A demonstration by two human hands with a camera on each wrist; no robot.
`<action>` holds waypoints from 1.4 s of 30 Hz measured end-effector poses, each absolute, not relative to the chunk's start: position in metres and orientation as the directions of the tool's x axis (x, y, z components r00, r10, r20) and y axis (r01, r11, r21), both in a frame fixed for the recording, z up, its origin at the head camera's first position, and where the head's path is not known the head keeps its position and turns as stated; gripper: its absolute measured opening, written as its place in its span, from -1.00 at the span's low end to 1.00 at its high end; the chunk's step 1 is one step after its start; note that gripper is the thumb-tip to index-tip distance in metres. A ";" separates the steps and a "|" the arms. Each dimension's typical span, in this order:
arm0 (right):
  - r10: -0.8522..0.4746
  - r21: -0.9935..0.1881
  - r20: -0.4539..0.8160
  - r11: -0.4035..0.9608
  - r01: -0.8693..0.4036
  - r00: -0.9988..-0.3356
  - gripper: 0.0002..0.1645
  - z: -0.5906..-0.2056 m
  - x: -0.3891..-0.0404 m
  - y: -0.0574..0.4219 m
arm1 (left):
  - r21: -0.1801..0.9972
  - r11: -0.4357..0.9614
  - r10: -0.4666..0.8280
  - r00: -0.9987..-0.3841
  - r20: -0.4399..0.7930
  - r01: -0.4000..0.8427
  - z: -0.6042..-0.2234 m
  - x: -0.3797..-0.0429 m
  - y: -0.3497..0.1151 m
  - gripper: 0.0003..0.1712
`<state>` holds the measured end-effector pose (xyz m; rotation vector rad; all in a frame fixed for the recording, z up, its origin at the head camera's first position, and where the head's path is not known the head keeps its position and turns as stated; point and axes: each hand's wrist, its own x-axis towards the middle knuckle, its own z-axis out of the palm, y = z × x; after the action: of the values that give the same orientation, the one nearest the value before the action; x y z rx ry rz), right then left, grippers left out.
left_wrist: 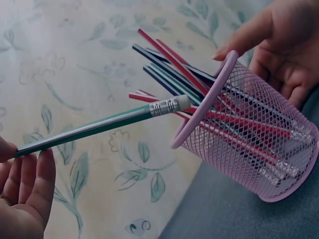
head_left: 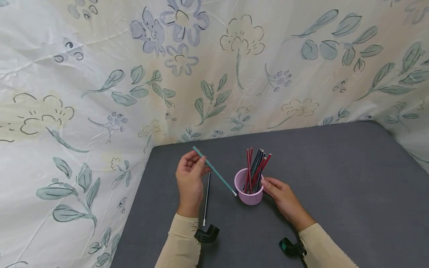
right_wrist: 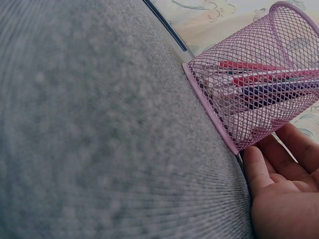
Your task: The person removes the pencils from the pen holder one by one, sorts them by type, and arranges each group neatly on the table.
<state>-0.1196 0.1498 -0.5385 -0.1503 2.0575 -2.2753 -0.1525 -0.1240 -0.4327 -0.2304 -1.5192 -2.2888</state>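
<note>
My left hand [head_left: 190, 186] pinches a green pencil [head_left: 218, 174] near its plain end, between thumb and fingers. The pencil slants down to the right; its white eraser [left_wrist: 183, 102] is close to the rim of a pink mesh pencil cup [head_left: 250, 200]. With thumb at the rim and fingers along the side, my right hand [head_left: 285, 201] holds the cup. Inside stand several red pencils [head_left: 248, 167] and dark pencils [head_left: 257, 160], eraser ends down. In the right wrist view, fingers [right_wrist: 256, 169] lie by the cup's base.
A single dark pencil [head_left: 206, 199] lies on the grey table [head_left: 352, 178], just right of my left forearm. Floral cloth [head_left: 207, 48] hangs behind and beside the table. Black wrist cameras [head_left: 207, 234] sit on both wrists, low over the tabletop.
</note>
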 end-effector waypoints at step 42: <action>-0.121 -0.993 0.032 -0.113 -0.019 -0.992 -0.41 -0.541 -0.121 0.149 | 0.986 0.168 -0.123 -0.992 0.014 -0.007 -0.493 -0.156 -0.179 -0.70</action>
<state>-0.1211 0.1493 -0.5412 -0.1611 2.0445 -2.2886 -0.1557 -0.1789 -0.4934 0.1299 -2.3306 -1.9652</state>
